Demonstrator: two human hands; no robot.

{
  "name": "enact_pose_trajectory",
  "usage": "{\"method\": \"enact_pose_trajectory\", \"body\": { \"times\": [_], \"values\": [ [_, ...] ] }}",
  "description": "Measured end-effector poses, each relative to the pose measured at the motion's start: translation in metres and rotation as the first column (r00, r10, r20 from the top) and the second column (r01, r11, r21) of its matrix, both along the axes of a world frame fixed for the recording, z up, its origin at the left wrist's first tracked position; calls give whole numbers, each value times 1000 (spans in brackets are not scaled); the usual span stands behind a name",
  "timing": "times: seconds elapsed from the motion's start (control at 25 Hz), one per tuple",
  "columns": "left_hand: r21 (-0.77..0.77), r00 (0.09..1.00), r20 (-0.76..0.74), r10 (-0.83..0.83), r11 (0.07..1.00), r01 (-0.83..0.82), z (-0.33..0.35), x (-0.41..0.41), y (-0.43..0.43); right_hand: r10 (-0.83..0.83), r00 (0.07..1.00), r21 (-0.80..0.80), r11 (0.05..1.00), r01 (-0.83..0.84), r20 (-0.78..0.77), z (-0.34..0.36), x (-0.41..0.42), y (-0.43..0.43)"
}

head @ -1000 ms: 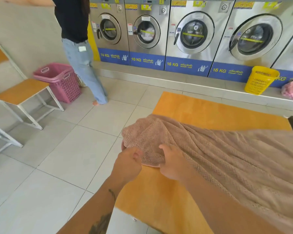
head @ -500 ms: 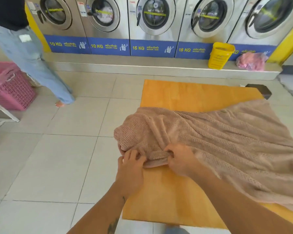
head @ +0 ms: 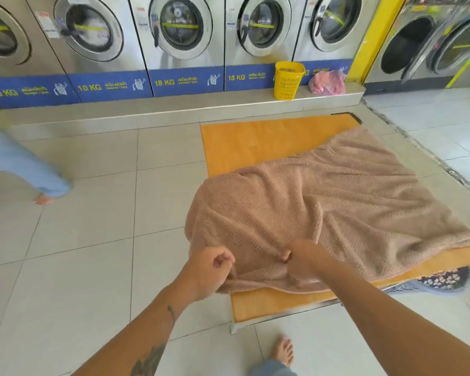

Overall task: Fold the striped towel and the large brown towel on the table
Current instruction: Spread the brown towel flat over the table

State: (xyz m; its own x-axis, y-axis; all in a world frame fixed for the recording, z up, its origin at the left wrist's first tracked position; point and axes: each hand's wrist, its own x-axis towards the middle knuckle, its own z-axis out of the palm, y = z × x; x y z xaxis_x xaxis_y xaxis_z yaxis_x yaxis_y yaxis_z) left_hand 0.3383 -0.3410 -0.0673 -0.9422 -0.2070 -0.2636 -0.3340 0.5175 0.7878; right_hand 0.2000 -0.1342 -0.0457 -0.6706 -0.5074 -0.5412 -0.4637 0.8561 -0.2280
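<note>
The brown towel [head: 323,213] is lying spread out and wrinkly over the table [head: 255,142]. It is hanging a little over the table's left side. Its near edge is sitting right under both hands, bunched up between them.

The left hand [head: 209,270] is curling into a fist at the towel's near left corner and is gripping the cloth there. The right hand [head: 301,261] is just to its right, with fingers bent and pinching a fold of the same edge.

The orange table is standing on a floor [head: 79,213] of pale tiles. A bare foot [head: 282,351] is showing near the table. A row of washers [head: 179,25] is lining the far wall. A yellow basket [head: 288,80] and a pink bag [head: 327,82] are sitting on the step in front of them. Another person's leg [head: 25,169] is showing at the far left.
</note>
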Motion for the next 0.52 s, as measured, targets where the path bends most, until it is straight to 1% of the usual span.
{"method": "enact_pose_trajectory", "body": {
  "times": [0.08, 0.16, 0.32, 0.44, 0.52],
  "values": [
    [5, 985, -63, 158, 987, -158, 3, -11, -12, -65, 996, -108, 992, 59, -57, 5, 1, -12],
    [17, 970, -69, 235, 972, -234, 9, -27, -22, -95, 994, -197, 977, 83, -54, 8, -1, -24],
    [-60, 972, -76, 221, 972, -226, 25, -62, -37, -94, 995, -304, 948, 96, 22, 14, -25, -44],
    [-109, 972, -101, 211, 969, -221, 37, -90, -50, -79, 997, -344, 936, 79, 14, 23, -50, -60],
    [-96, 966, -127, 227, 966, -239, 43, -108, -59, -67, 998, -351, 934, 61, -5, 34, -65, -71]
  ]
}}
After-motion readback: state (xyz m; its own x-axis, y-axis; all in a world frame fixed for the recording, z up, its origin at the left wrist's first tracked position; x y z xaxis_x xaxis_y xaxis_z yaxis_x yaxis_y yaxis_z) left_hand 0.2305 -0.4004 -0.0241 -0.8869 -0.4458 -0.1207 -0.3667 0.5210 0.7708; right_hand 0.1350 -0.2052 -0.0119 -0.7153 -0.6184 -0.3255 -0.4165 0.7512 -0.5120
